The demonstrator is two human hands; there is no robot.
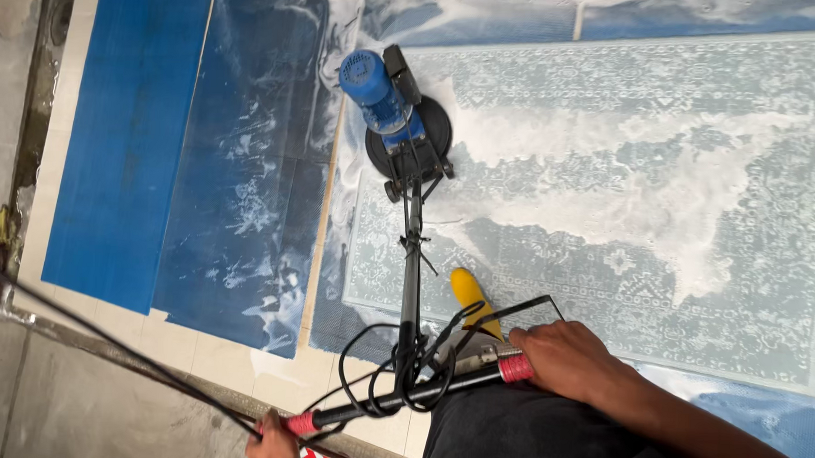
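Two hands grip the handlebar (411, 396) of a floor scrubber (398, 120), both wrapped round its red grips: left hand (272, 443) at btm edge, partly cut off, right hand (561, 356) fully closed. The machine has a blue cylindrical motor, black round base, thin metal pole w/ looped black cable. It stands on a pale patterned rug (643, 201), wet, streaked w/ white foam. A yellow boot (471, 296) is on the rug's edge. Ribbed blue mats (131, 138) lie alongside.
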